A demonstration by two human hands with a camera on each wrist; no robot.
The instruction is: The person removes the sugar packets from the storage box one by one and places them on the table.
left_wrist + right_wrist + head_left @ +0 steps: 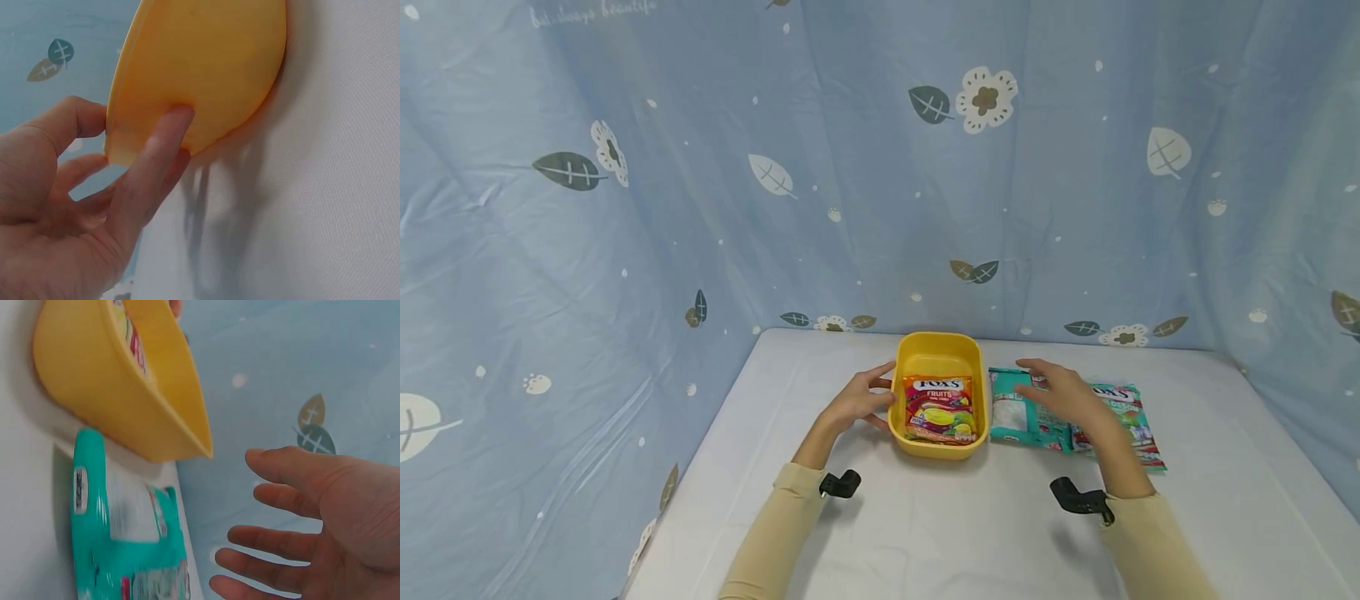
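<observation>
Head view, centre: the left hand point(856, 402), fingers spread, touches the yellow container point(936, 357) bearing a candy packet point(938, 408); the right hand point(1066, 393), spread and empty, is near the teal packet point(1011, 415). Left wrist view, upper centre: seemingly light contact could let the container slide. Right wrist view, lower left: the teal packet might slip a shallow pinch.

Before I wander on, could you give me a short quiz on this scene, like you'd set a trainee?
1. Which grip touches the yellow container?
2. True or false: the Fox's Fruits packet lies outside that container.
3. What does the right grip hold? A) the container's rim B) nothing C) a packet

Key:
1. The left grip.
2. False; it lies inside.
3. B
</observation>
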